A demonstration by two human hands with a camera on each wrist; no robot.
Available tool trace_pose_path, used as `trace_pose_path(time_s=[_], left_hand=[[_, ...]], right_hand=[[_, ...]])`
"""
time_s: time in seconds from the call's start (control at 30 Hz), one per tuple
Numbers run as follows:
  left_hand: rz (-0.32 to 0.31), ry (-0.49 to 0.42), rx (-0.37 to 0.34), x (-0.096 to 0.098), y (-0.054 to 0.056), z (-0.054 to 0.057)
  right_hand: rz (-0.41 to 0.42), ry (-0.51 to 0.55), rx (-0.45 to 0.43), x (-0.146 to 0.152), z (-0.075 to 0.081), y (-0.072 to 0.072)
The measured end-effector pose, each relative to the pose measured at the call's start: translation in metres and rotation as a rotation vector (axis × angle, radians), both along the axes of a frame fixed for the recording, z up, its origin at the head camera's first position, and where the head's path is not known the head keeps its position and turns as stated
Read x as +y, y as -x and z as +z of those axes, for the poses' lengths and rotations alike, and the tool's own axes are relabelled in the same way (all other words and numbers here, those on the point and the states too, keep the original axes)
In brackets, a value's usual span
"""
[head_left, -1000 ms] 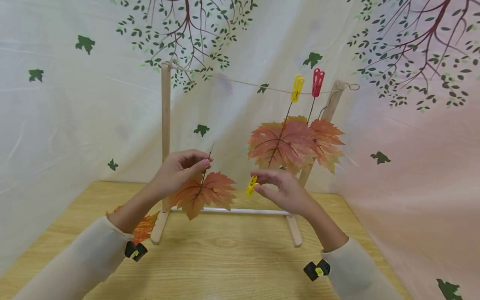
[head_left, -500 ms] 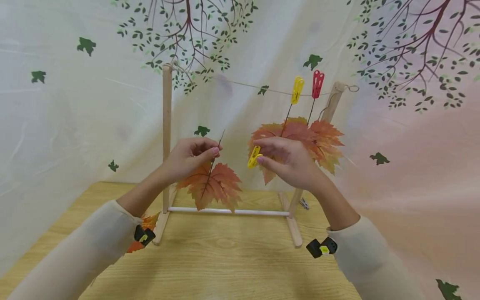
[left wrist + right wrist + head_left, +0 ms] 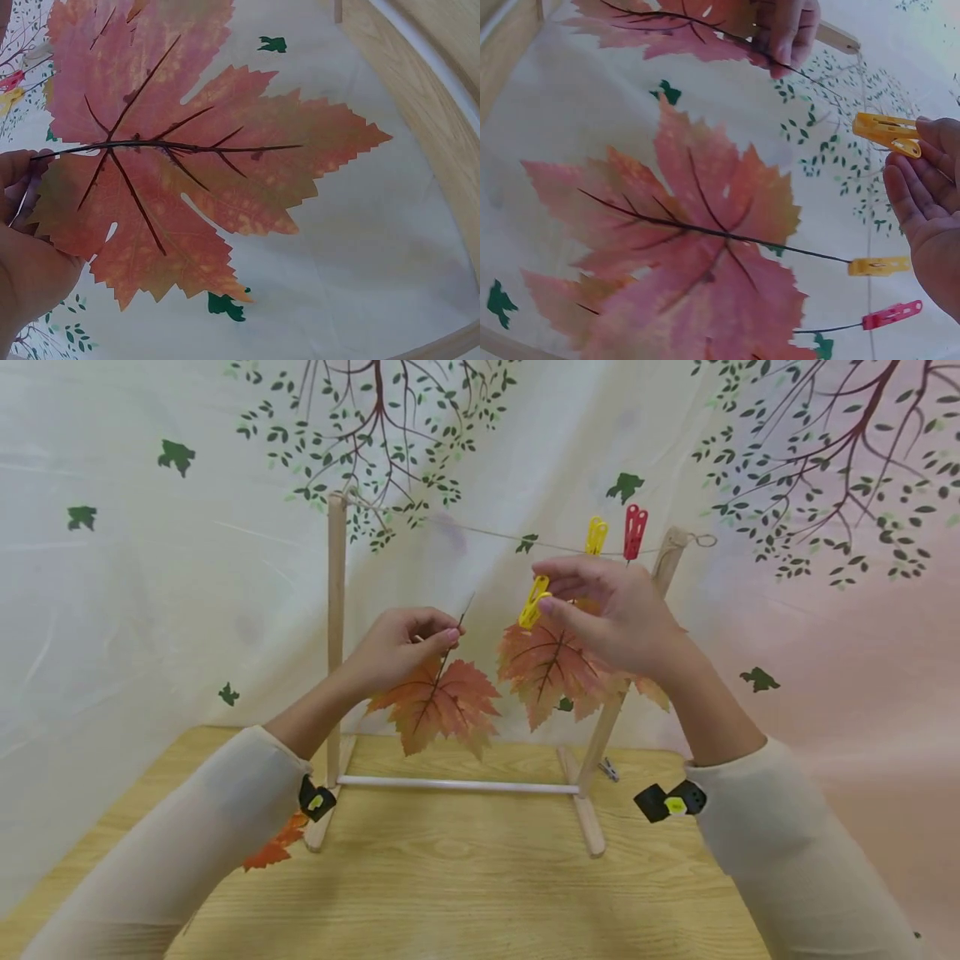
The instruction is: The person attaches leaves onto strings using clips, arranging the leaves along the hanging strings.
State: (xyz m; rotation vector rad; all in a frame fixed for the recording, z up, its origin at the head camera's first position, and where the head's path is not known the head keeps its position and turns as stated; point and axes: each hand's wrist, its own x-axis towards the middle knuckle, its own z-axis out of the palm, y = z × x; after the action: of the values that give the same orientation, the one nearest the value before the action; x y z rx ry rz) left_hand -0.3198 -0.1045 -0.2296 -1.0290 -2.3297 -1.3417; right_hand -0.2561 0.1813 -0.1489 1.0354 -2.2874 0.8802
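Observation:
My left hand (image 3: 405, 647) pinches the dark stem of an orange-red artificial maple leaf (image 3: 442, 702), which hangs below the fingers; the left wrist view shows the leaf (image 3: 202, 150) spread wide. Between thumb and fingers, my right hand (image 3: 615, 610) holds a yellow clothespin (image 3: 533, 602), apart from the string (image 3: 495, 533). On that string a yellow clothespin (image 3: 877, 266) and a red clothespin (image 3: 635, 531) each grip a leaf stem. Their leaves (image 3: 555, 660) hang partly behind my right hand in the head view.
A wooden frame with a left post (image 3: 335, 635), a right post (image 3: 607, 718) and a white bottom bar (image 3: 457, 785) stands on the wooden table (image 3: 450, 877). Another orange leaf (image 3: 277, 847) lies by the left foot, partly under my sleeve. A grey clip (image 3: 609, 768) lies near the right post.
Both hands have risen toward the string, the left also moving right with its leaf. My right hand has lifted its clothespin and now covers part of the hanging leaves.

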Motion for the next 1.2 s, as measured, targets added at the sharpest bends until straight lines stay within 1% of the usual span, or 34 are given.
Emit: trace_pose_path(time_s=[0.1, 0.17, 0.33, 0.43, 0.67, 0.9, 1.07, 1.2], left_hand=[[-0.008, 0.004, 0.009, 0.006, 0.001, 0.006], [-0.008, -0.002, 0.019, 0.01, 0.002, 0.01], [0.011, -0.021, 0.039, 0.019, 0.007, 0.02], [0.013, -0.017, 0.031, 0.025, 0.01, 0.026], [0.002, -0.01, 0.02, 0.038, 0.012, 0.035], [-0.014, -0.015, -0.005, 0.049, 0.018, 0.041], [-0.011, 0.015, -0.01, 0.055, 0.021, 0.044], [-0.004, 0.019, -0.036, 0.058, 0.022, 0.046]], right_hand=[[-0.042, -0.031, 0.055, 0.002, 0.014, 0.001], [-0.074, -0.052, 0.075, 0.002, 0.022, 0.001], [-0.133, -0.097, 0.112, 0.001, 0.039, 0.001], [-0.169, -0.116, 0.124, -0.001, 0.049, 0.002], [-0.204, -0.096, 0.076, -0.005, 0.066, 0.011], [-0.263, -0.168, 0.056, -0.005, 0.078, 0.019], [-0.292, -0.177, 0.008, -0.007, 0.083, 0.026], [-0.309, -0.158, -0.018, -0.01, 0.085, 0.03]])
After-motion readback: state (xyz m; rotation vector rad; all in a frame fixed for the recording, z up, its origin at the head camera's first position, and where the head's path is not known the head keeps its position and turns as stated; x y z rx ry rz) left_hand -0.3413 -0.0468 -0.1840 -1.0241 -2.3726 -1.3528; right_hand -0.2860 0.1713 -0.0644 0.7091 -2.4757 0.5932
